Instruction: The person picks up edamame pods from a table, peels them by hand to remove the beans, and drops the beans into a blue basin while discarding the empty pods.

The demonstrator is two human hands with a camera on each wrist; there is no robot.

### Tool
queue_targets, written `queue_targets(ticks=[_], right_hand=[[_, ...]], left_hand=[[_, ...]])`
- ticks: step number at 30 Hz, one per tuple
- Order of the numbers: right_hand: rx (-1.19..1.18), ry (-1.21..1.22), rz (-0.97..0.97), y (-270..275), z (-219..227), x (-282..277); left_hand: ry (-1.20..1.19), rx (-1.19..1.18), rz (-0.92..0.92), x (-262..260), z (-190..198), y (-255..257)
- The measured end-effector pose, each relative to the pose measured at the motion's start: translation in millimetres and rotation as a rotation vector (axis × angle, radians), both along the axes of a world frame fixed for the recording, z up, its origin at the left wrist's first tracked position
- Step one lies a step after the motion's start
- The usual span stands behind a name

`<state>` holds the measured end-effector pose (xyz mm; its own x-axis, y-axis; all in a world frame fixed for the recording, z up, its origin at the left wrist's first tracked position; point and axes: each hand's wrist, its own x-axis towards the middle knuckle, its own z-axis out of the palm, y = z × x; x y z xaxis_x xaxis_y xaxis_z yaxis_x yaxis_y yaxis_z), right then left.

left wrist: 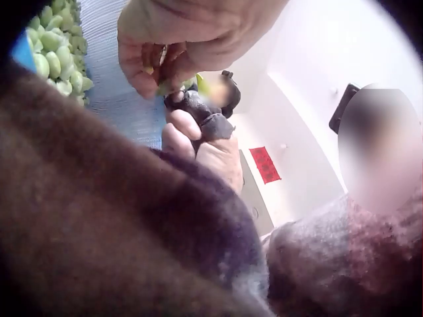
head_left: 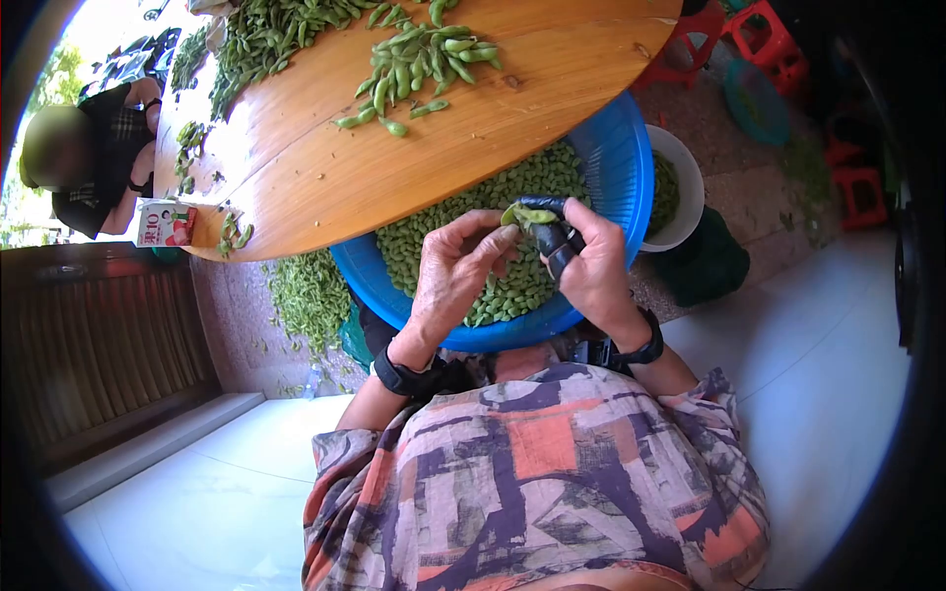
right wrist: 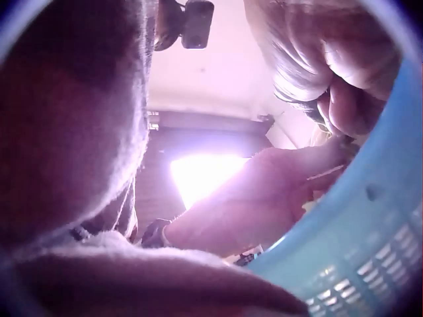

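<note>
Over a blue basket [head_left: 642, 158] of shelled green beans [head_left: 512, 295], both hands meet at a green pod [head_left: 532, 215]. The left hand [head_left: 458, 266] pinches the pod's left end between thumb and fingers. The right hand [head_left: 591, 258], with dark wraps [head_left: 558, 248] on its thumb and a finger, grips the other side. In the left wrist view the left hand [left wrist: 198, 33] is above the wrapped fingers of the right hand [left wrist: 205, 142]. The right wrist view shows the right hand [right wrist: 330, 53] close to the left hand [right wrist: 251, 198]; the pod is mostly hidden there.
A wooden table [head_left: 325, 177] bears piles of pods [head_left: 419, 64] beyond the basket. A white bucket [head_left: 687, 192] stands right of it, near red stools [head_left: 759, 34]. More pods [head_left: 310, 295] lie on the floor at left. Another person [head_left: 103, 158] sits across the table, beside a carton [head_left: 166, 225].
</note>
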<state>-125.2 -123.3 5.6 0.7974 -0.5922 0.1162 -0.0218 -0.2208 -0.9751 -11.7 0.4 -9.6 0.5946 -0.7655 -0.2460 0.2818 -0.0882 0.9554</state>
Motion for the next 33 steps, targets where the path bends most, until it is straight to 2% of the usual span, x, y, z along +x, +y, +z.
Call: queue_targets(ticks=[1,4,5,8,10,11,12,14,16,18,19,21,24,28,30,31,33], right_hand=[[0.247,0.051,0.010,-1.3,1.7,-0.2],[0.267,0.068,0.015,-6.2,-5.0,-2.1],[0.266,0.066,0.014,-7.1,-3.6,-2.6],[0.202,0.105,0.041,-10.0,3.5,-6.5],[-0.019,0.169,-0.031,-12.4,4.2,-14.4],[-0.114,0.126,-0.042,-14.0,2.4,-18.2],[-0.114,0.127,-0.041,-15.0,6.8,-22.0],[-0.025,0.234,0.107,-16.1,19.7,-28.8],[0.001,0.221,0.101,-15.1,19.7,-28.1],[0.250,0.249,0.149,-17.1,21.6,-25.6],[0.250,0.251,0.148,-17.7,20.2,-23.8],[0.494,0.181,0.250,-17.4,13.6,-20.4],[0.470,0.058,0.285,-18.4,1.4,-18.9],[0.440,0.085,0.217,-15.8,-4.3,-16.8],[0.645,-0.021,0.311,-19.2,-9.0,-16.7],[0.645,-0.021,0.310,-20.7,-8.6,-15.8],[0.892,-0.085,0.357,-22.6,-7.3,-15.0]], left_hand=[[-0.003,0.000,-0.001,0.5,0.3,0.9],[0.026,-0.017,-0.040,2.0,2.3,6.3],[0.103,-0.050,-0.053,2.0,5.1,6.8],[0.233,-0.132,-0.065,5.8,2.8,9.7],[0.287,-0.181,-0.061,6.8,-2.2,11.6],[0.277,-0.186,-0.039,6.6,-4.0,12.1],[0.267,-0.191,-0.018,6.3,-4.9,12.0],[0.244,-0.180,-0.021,5.3,-4.3,10.3],[0.224,-0.170,-0.029,3.2,-3.7,7.9],[0.152,-0.112,-0.040,0.4,-2.3,6.6],[0.154,-0.112,-0.041,-1.5,1.0,5.8],[0.019,-0.033,-0.044,-5.8,8.5,5.0],[0.008,-0.015,0.004,-6.7,6.3,5.6],[0.047,0.027,-0.001,-5.3,1.8,5.9],[0.597,-0.211,-0.093,-0.7,-11.7,8.1],[0.672,-0.302,-0.144,-3.3,-16.5,5.8],[0.715,-0.328,-0.146,-7.7,-15.5,1.7]])
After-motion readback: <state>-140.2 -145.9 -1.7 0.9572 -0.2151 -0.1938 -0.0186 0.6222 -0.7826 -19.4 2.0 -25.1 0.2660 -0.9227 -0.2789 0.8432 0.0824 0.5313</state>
